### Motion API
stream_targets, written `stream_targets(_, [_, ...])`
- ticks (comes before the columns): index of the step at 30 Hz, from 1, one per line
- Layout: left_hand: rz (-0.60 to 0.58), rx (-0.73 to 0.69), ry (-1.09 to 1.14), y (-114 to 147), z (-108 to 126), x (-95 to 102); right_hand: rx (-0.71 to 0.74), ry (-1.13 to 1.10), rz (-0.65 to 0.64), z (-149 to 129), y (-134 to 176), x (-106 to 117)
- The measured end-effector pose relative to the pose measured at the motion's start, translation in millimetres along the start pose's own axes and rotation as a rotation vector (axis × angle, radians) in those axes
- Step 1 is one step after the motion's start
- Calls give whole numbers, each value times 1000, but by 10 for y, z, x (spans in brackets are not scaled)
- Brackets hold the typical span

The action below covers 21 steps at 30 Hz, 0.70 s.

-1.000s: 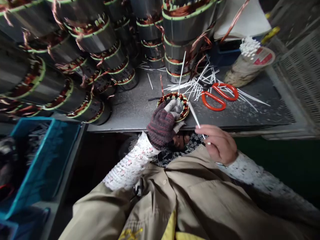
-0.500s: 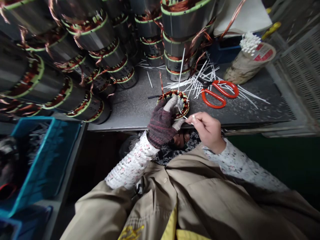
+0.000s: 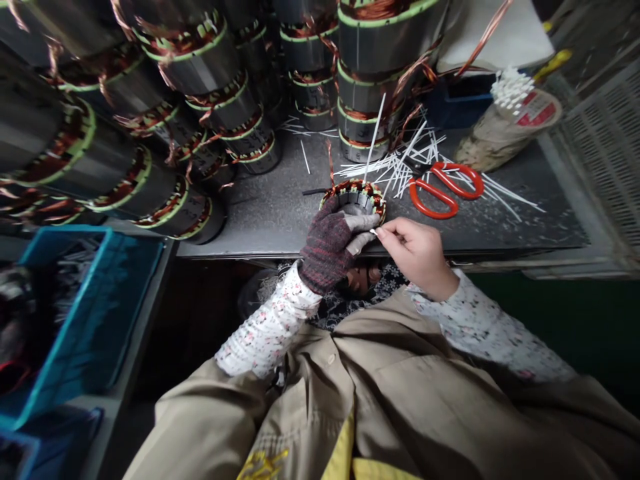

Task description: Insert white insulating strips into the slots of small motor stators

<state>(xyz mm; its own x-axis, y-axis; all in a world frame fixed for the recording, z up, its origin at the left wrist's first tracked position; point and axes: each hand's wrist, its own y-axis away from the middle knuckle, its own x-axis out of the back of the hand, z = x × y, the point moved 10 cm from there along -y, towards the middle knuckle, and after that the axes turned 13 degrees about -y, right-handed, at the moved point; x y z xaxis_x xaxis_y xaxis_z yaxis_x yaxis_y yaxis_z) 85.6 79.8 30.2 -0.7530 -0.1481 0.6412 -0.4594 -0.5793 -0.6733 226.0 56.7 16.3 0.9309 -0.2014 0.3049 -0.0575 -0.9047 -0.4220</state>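
Note:
A small motor stator (image 3: 349, 195) with copper windings and a pale green rim stands near the bench's front edge. My left hand (image 3: 327, 241), in a dark maroon knit glove with light coverings on some fingers, is wrapped round its near left side, fingers over the front rim. My right hand (image 3: 417, 257), bare, pinches the short end of a white cord (image 3: 374, 231) at the stator's near right edge. Another white cord (image 3: 376, 137) sticks up from the stator's far side. A copper lead (image 3: 331, 167) and a black sleeve (image 3: 314, 192) stick out at its left.
Red-handled scissors (image 3: 434, 199) lie right of the stator over loose white cords (image 3: 400, 160). Stacked stators (image 3: 367, 87) crowd the back and left. A tape-topped container (image 3: 507, 130) with white sticks stands at the right. A blue bin (image 3: 107, 313) sits at the lower left.
My left fingers have moved from inside the ring to its front rim. Less of the pinched cord shows by my right hand. The whole view has shifted slightly.

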Motion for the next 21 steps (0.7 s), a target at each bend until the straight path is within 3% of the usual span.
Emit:
stream_targets(4, [-7, -30, -29, 15, 9, -26, -57, 41, 0, 86, -46, -21])
stream_targets(8, [-44, -48, -131, -1, 34, -63, -111, 76, -184, -38, -62, -100])
stream_targets(10, [-34, -55, -164, -14, 65, -40, -106, -47, -258, -196, -69, -70])
stream_targets(14, [-18, -16, -140, -5, 69, 8, -6, -351, -233, -494, -87, 154])
stream_targets(16, [-4, 22, -110, 12, 33, 38, -84, -509, -285, -428, -22, 121])
stream_targets(18, [-20, 47, -103, 21, -2, 38, -256, -621, -346, -249, 103, 36])
stream_targets(21, [-66, 1, -142, 9, 27, 2, -418, -610, -249, -25, 185, 129])
